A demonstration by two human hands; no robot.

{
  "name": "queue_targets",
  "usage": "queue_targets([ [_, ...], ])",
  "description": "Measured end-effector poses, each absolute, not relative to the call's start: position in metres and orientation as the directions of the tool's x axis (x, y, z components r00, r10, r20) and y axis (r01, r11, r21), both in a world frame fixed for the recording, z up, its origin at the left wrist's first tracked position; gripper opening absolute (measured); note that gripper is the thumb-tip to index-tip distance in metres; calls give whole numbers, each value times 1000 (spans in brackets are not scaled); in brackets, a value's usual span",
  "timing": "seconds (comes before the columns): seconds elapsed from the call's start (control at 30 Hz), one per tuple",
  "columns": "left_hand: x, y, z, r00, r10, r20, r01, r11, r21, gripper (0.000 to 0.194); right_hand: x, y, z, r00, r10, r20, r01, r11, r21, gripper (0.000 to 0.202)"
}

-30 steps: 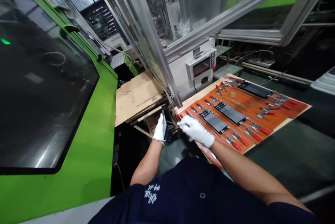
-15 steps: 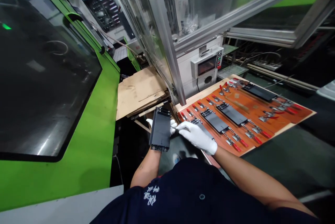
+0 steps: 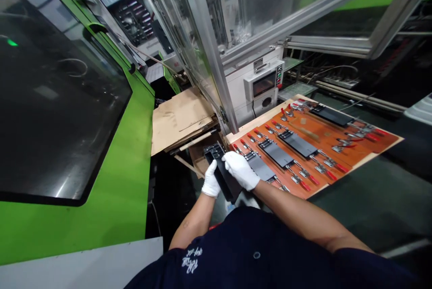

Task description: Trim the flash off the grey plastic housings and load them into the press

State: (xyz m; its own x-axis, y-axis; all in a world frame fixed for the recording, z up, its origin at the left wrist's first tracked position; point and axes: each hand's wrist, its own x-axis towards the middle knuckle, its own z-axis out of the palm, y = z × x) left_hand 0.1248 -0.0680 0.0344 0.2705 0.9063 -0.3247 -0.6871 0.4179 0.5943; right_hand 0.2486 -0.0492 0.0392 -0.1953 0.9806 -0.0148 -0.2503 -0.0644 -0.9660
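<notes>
My left hand (image 3: 211, 182), in a white glove, grips a long dark-grey plastic part (image 3: 227, 182) by its left side. The part is tilted, with its hollow side and raised side walls turned up toward me, and its ribbed end points away. My right hand (image 3: 241, 170), also gloved in white, is closed at the part's right edge near that ribbed end. Its fingertips are pinched, and what they hold is hidden.
On my right, an orange board (image 3: 324, 145) carries several similar dark parts held by red-handled toggle clamps. Cardboard sheets (image 3: 180, 115) lie ahead. A green machine (image 3: 111, 181) stands at left; a metal-framed guard (image 3: 216, 55) and a control panel (image 3: 265, 84) are beyond.
The part has been turned over from its flat face to its hollow side, and my left hand now shows at its left side. My right hand has moved left, onto its edge.
</notes>
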Motion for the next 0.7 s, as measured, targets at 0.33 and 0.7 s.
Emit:
queue_targets([
  [0.33,114,-76,41,303,928,-219,-678,371,634,35,245,-65,52,-271,962,26,-282,-53,-958,20],
  [0.7,117,-71,47,336,924,-181,-605,359,710,39,255,-64,65,-227,973,29,-229,-24,-973,22],
])
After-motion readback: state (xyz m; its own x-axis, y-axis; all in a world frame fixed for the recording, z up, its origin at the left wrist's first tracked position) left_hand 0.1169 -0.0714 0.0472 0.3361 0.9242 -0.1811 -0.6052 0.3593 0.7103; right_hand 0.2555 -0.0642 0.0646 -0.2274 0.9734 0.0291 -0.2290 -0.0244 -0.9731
